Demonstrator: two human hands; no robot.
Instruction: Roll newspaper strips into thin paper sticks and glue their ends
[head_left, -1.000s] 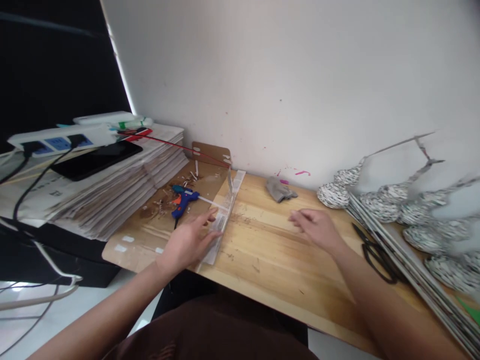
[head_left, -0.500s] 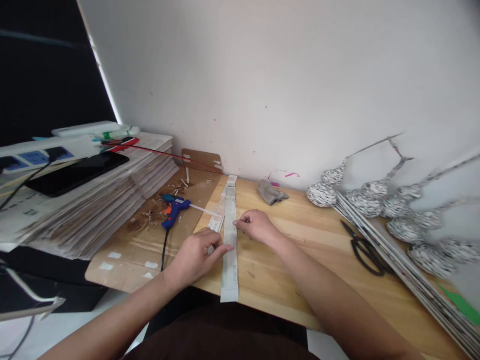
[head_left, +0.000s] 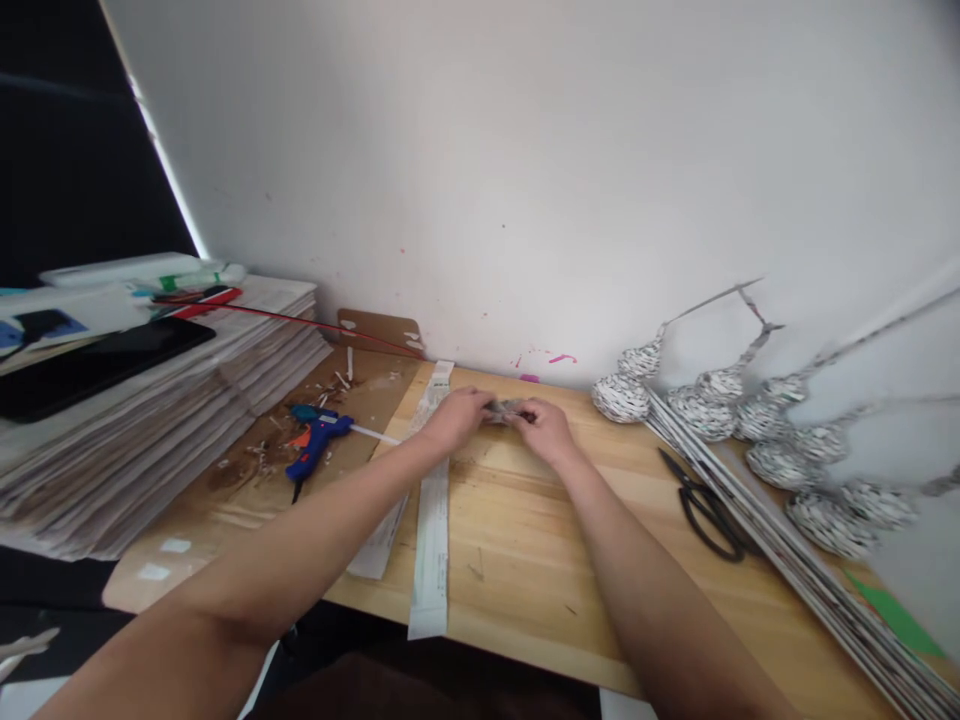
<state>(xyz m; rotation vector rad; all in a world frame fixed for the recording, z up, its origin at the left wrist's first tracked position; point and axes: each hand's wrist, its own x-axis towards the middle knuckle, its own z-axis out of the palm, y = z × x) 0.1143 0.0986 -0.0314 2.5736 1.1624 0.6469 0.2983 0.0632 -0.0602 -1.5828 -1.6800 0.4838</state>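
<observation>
Near the back of the wooden table, a crumpled grey cloth (head_left: 501,410) is stretched between my two hands. My left hand (head_left: 463,418) grips its left end, fingers closed. At its right end my right hand (head_left: 543,428) pinches it the same way. Under my left forearm lies a long strip of printed paper (head_left: 430,560), one end hanging over the table's front edge. A second paper strip (head_left: 381,545) lies just left of it, partly hidden by that forearm.
A blue glue gun (head_left: 319,440) lies on stained cardboard (head_left: 225,520) at left, beside a tall paper stack (head_left: 187,420). To the right are black scissors (head_left: 709,515), a bundle of paper sticks (head_left: 750,510) and several woven paper gourds (head_left: 622,397) along the wall.
Both hands have left the paper strip, moved toward the back and taken hold of the grey cloth. The view has shifted slightly to the right.
</observation>
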